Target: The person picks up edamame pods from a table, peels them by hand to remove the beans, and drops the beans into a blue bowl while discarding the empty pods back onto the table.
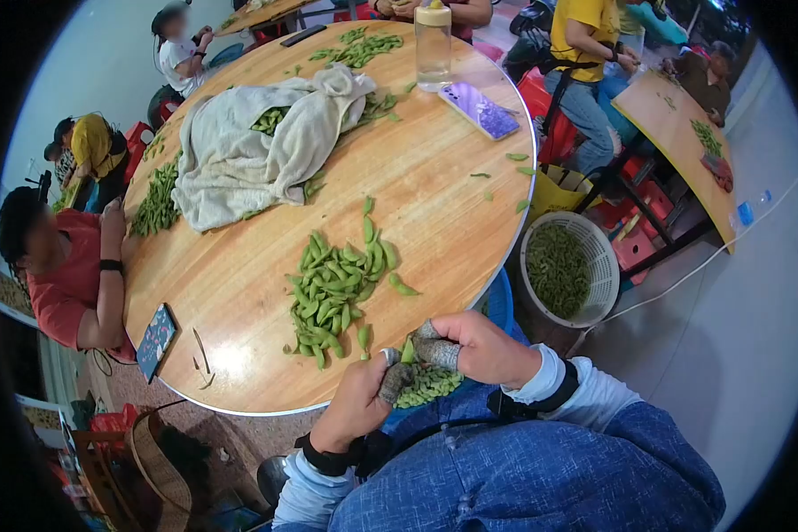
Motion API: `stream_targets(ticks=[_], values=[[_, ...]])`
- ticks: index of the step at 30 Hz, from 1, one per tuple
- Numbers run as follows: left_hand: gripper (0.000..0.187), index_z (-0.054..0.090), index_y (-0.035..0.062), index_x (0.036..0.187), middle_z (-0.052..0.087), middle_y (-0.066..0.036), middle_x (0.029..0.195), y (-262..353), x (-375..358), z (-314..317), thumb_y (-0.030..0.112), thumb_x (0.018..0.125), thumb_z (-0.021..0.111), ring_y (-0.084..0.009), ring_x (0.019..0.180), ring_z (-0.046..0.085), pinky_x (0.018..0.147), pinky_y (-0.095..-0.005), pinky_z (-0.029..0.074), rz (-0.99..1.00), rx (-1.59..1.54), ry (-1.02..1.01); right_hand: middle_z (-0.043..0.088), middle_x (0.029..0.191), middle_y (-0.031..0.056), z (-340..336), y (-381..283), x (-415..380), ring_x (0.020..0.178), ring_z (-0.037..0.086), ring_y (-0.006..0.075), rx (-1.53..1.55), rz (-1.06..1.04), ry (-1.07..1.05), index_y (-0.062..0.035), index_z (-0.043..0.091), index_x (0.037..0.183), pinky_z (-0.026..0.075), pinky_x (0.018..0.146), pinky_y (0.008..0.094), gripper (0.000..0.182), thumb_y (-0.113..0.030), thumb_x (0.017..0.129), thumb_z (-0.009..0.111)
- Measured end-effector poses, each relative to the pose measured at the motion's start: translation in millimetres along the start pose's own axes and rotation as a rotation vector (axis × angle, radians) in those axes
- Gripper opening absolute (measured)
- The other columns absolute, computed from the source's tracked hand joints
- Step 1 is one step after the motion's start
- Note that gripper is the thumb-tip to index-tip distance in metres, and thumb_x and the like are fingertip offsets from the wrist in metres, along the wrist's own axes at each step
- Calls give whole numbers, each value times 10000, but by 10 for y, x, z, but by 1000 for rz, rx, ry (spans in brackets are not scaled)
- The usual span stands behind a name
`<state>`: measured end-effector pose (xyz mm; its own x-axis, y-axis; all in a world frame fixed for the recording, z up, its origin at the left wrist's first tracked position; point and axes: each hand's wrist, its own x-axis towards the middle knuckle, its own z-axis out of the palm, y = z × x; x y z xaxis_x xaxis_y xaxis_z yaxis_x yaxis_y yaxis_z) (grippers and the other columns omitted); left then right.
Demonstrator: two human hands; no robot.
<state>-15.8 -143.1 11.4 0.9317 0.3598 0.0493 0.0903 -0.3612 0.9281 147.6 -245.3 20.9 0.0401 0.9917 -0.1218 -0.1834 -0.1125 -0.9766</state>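
Round wooden table point(457, 191) bears piled pods point(328, 288). Beside its near edge, the left hand point(356, 396) and right hand point(489, 348) pinch one partly hidden pod point(408, 350) above shelled beans point(432, 386), themselves partly covered.

The wooden tabletop point(434, 204) looks glossy, the towel point(230, 146) rough cloth, the basket point(605, 275) matt plastic.

Green pods point(329, 291), pale grey cloth point(226, 160), purple-patterned phone point(477, 108)
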Motion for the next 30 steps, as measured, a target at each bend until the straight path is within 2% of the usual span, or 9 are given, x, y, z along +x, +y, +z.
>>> stream_targets(ticks=[6, 10, 13, 16, 19, 20, 26, 29, 30], values=[[116, 494, -1, 890, 545, -202, 675, 13, 15, 5, 68, 795, 496, -374, 643, 548, 550, -353, 417, -11, -80, -12, 569, 745, -6, 22, 104, 47, 728, 458, 44, -2, -19, 50, 23, 564, 847, 413, 650, 230, 82, -10, 812, 497], [141, 500, -1, 853, 550, -199, 673, 123, 15, 91, 103, 778, 560, -362, 609, 549, 519, -358, 419, -160, 205, 148, 567, 722, 8, -2, 138, 50, 710, 454, 46, -105, -94, 129, 23, 563, 835, 410, 629, 235, 69, -11, 801, 513], [153, 500, -13, 838, 546, -197, 654, 99, 23, 142, 92, 756, 574, -364, 594, 545, 510, -373, 416, -18, 584, 250, 562, 710, 14, 33, 179, 60, 703, 449, 46, -106, -122, 136, 21, 562, 831, 410, 621, 238, 67, -28, 802, 527], [147, 500, -18, 817, 535, -188, 617, -36, 2, 151, 81, 740, 576, -367, 573, 535, 496, -383, 404, 39, 499, 267, 569, 733, 10, 19, 117, 70, 713, 464, 50, -80, 10, 103, 22, 566, 835, 418, 632, 243, 72, -37, 805, 536], [119, 503, -9, 797, 524, -186, 599, -73, 7, 183, 79, 747, 565, -379, 553, 517, 486, -392, 393, 33, 269, 342, 590, 792, 15, 5, 214, 110, 753, 499, 61, 123, -73, 6, 23, 569, 870, 432, 677, 241, 88, -39, 815, 539], [162, 503, -7, 789, 526, -140, 577, -71, 8, 187, 150, 821, 529, -295, 492, 513, 457, -358, 374, 46, 178, 363, 594, 813, 18, 21, 209, 130, 768, 508, 66, 143, -101, 2, 24, 568, 884, 433, 695, 239, 95, -37, 818, 537], [313, 516, 23, 779, 523, -11, 609, -146, -16, 240, 290, 910, 418, -84, 491, 453, 428, -231, 342, -280, -632, 390, 603, 879, 26, 6, 315, 204, 821, 536, 83, 197, -184, -68, 30, 560, 938, 433, 756, 236, 131, -31, 825, 533], [297, 521, 35, 775, 530, -15, 635, -188, -10, 256, 283, 907, 425, -97, 497, 459, 440, -218, 361, -329, -902, 399, 603, 872, 27, -13, 379, 227, 814, 537, 85, 184, -196, -85, 33, 560, 935, 436, 747, 240, 130, -29, 822, 536], [279, 522, 34, 778, 529, -16, 638, -191, -12, 251, 267, 905, 434, -92, 508, 461, 449, -216, 364, -347, -850, 399, 603, 868, 29, -11, 374, 226, 813, 537, 84, 171, -191, -74, 32, 561, 933, 436, 744, 240, 129, -28, 821, 537]])
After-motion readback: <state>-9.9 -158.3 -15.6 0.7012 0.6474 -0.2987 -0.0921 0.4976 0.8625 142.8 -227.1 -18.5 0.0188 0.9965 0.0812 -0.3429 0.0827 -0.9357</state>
